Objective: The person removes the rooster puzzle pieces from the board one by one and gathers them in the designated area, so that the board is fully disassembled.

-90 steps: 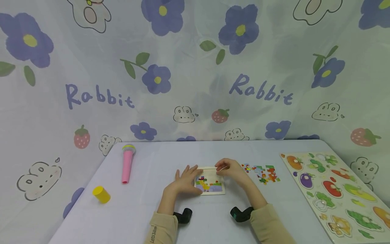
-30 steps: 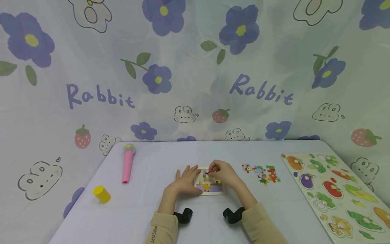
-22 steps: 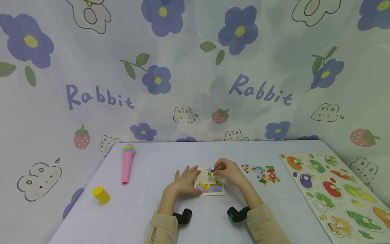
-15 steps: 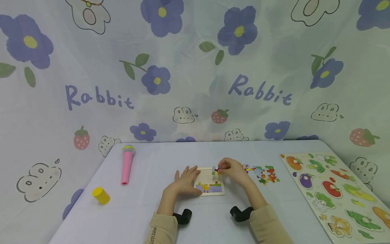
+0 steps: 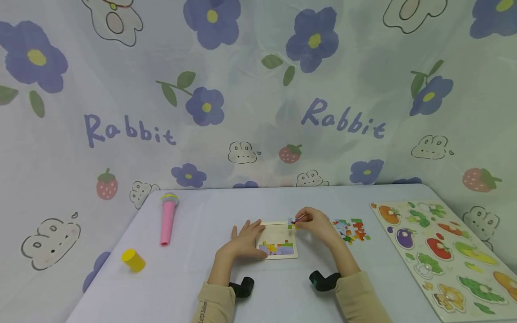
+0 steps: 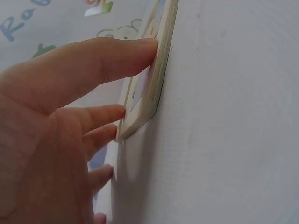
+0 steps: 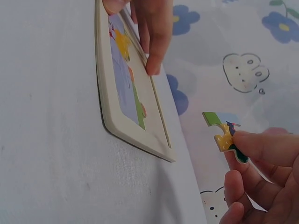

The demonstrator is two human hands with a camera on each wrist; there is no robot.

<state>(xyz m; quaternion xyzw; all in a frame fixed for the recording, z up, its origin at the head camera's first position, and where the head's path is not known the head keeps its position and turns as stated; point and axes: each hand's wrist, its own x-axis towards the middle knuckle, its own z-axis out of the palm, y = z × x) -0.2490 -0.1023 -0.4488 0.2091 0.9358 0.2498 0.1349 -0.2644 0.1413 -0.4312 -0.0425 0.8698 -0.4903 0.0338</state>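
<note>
My left hand [image 5: 242, 243] lies with spread fingers over the left side of a small wooden puzzle frame [image 5: 278, 231]. In the left wrist view its thumb [image 6: 126, 58] presses on the near rim and fingertips touch the far side. A joined strip of pieces [image 5: 276, 249], purple and yellow, fills the frame's near part; pale wood shows beyond. My right hand [image 5: 319, 225] pinches a jigsaw piece [image 7: 225, 141] between thumb and fingers, above the frame's far right corner. That piece is green, yellow and light blue, held tilted in the right wrist view.
Several loose jigsaw pieces [image 5: 352, 230] lie right of the frame, partly hidden by the right hand. Farther right is a vegetable peg board [image 5: 448, 255]. On the left are a pink toy microphone [image 5: 167, 220] and a yellow cylinder [image 5: 133, 260]. A patterned curtain [image 5: 242, 103] hangs behind.
My right hand has lifted the jigsaw piece from inside the frame and carried it right, to the far right corner. My left hand has stayed in place.
</note>
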